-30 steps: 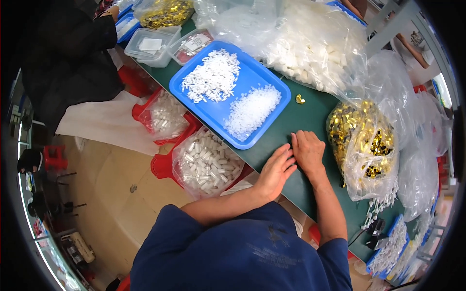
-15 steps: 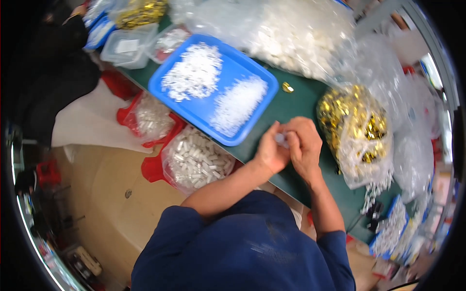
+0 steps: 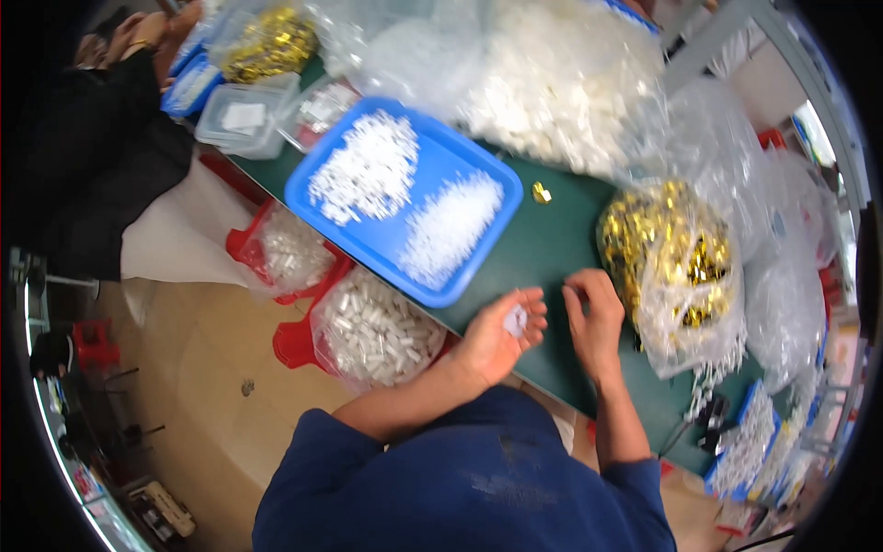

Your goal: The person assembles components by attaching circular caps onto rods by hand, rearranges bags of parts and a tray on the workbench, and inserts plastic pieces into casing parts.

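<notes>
My left hand [image 3: 497,342] is turned palm up beside the blue tray, its fingers half curled around a small whitish, translucent piece [image 3: 515,320] lying in the palm. My right hand [image 3: 598,322] hovers over the green tabletop, apart from the left, with bent fingers and the thumb standing off; nothing shows in it. Just beyond it bulges a clear plastic bag of shiny gold pieces [image 3: 667,230]. The blue tray [image 3: 368,244] carries one heap of small white parts [image 3: 366,166] and one of finer, clearer bits [image 3: 452,228].
A lone gold piece [image 3: 541,193] lies on the green table [image 3: 547,239]. Behind sits a large bag of off-white parts [image 3: 561,87]. Below the table's left edge are red containers with bagged white cylinders [image 3: 377,331]. A person in black [image 3: 101,166] sits at the far left.
My hands were together around the small piece; now they are apart. The left has turned palm up with the piece in it, and the right has drawn away to the right.
</notes>
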